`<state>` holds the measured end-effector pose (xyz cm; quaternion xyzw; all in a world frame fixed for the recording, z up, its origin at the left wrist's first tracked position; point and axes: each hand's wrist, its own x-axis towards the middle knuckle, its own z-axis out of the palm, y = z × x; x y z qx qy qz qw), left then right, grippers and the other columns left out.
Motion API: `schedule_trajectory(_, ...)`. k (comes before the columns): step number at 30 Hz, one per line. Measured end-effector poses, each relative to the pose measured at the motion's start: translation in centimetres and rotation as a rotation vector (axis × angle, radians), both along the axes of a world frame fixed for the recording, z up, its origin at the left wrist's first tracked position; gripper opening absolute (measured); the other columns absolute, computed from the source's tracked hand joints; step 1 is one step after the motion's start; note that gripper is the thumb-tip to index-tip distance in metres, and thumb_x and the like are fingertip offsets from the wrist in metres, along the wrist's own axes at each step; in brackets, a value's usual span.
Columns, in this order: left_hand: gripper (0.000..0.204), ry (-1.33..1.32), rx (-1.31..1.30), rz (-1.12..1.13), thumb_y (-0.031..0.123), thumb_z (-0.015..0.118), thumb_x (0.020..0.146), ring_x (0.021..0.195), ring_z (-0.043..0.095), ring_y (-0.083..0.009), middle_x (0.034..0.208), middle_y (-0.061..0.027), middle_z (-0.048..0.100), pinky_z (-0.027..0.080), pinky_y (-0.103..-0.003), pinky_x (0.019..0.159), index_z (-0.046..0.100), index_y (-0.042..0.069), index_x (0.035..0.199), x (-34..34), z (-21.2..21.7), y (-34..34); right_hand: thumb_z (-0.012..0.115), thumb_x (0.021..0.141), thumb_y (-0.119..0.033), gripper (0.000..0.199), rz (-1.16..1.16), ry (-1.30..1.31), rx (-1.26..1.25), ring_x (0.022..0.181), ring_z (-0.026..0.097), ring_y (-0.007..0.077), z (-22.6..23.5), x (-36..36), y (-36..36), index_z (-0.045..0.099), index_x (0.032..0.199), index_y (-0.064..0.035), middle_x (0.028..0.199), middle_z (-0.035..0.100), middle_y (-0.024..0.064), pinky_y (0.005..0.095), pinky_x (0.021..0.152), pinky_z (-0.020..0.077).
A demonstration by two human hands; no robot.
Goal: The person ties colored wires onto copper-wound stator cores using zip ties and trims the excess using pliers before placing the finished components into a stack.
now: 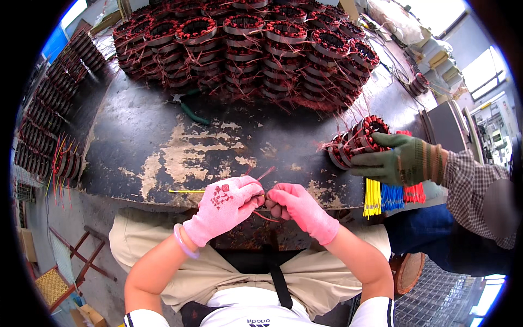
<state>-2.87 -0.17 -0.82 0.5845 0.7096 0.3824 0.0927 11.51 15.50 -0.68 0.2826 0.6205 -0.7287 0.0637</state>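
My left hand (224,206), in a pink glove, and my right hand (302,210), also gloved pink, meet at the near edge of the worn black table (163,136). Both pinch thin reddish copper wires (265,174) between their fingertips. A yellow sleeve or wire (185,191) sticks out to the left of my left hand. What the wires belong to is hidden under my hands in my lap.
A big pile of copper-wound stators (245,43) fills the table's far side. More stators stand in rows at the left (49,120). A co-worker's green-gloved hand (400,161) holds a stator (357,140) at right, above yellow, blue and red sleeve bundles (389,196).
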Motion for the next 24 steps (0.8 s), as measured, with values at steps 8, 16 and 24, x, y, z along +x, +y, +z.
schedule_trajectory(8, 0.012, 0.032, -0.006, 0.017, 0.014, 0.072, 0.083, 0.082, 0.069, -0.0282, 0.094, -0.0059, 0.07, 0.056, -0.038, 0.07, 0.07, 0.009, 0.093, 0.1, -0.1, 0.0, 0.067, 0.078, -0.016, 0.034, 0.235, 0.534, 1.66, 0.09, 0.063, 0.0199, 0.7, 1.2, -0.8, 0.064, 0.112, -0.0132, 0.104, 0.064, 0.0, 0.0363, 0.074, 0.0521)
schedule_trajectory(16, 0.014, 0.051, -0.039, -0.01, 0.014, 0.074, 0.083, 0.083, 0.069, -0.0287, 0.097, -0.0074, 0.071, 0.056, -0.037, 0.072, 0.07, 0.007, 0.094, 0.0, -0.1, 0.1, 0.063, 0.081, -0.014, 0.039, 0.283, 0.475, 1.549, 0.081, 0.06, 0.0215, -0.7, 1.5, -1.0, 0.064, 0.12, -0.0153, 0.088, 0.058, 0.0018, 0.0363, 0.073, 0.0501)
schedule_trajectory(24, 0.023, 0.23, 0.066, -0.058, 0.004, 0.067, 0.085, 0.107, 0.064, -0.0316, 0.113, -0.0092, 0.069, 0.049, -0.044, 0.098, 0.07, 0.007, 0.107, -3.1, 2.6, -2.0, 0.061, 0.083, -0.019, 0.041, 0.43, 0.542, 1.596, 0.088, 0.059, 0.0196, -0.7, 1.3, -0.1, 0.064, 0.124, -0.0225, 0.091, 0.054, 0.0005, 0.0362, 0.076, 0.0509)
